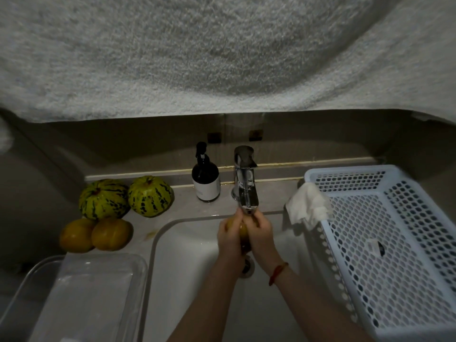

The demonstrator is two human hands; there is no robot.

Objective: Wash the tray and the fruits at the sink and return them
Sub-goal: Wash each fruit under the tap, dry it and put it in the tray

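Under the tap [245,183], over the white sink [187,243], both hands are wrapped round one yellow-brown fruit [243,232]: left hand [230,236] cupping its near side, right hand [260,234] curled over the other, fingers clamped on it. Best play now, I'd say: keep turning it so every face meets the water (the stream itself is hard to make out), grip firm since wet skin slips. Waiting on the desk to the left are two striped melons [125,197] and two orange fruits [97,234], with the clear tray [118,262] just below them.
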